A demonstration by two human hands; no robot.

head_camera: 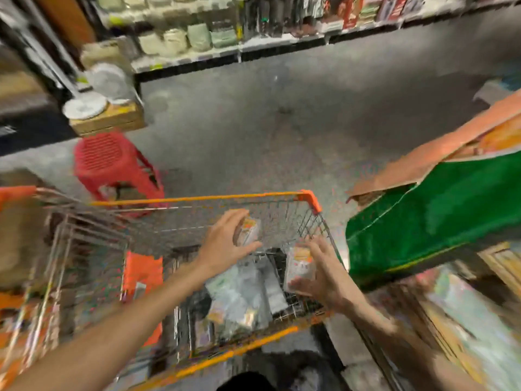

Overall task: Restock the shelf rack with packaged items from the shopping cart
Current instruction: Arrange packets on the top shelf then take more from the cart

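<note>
Lower centre, over the cart (197,197): left hand (222,241) grips a packet (248,231), right hand (327,275) holds a second packet (300,265). Both packets look light, with crinkly, slippery film, so they are best pinched across the flat faces.

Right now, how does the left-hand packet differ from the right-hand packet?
The left-hand packet is held farther along the cart, half covered; the right-hand packet is nearer, by the right wall, face mostly showing. Both look pale with orange print.
</note>
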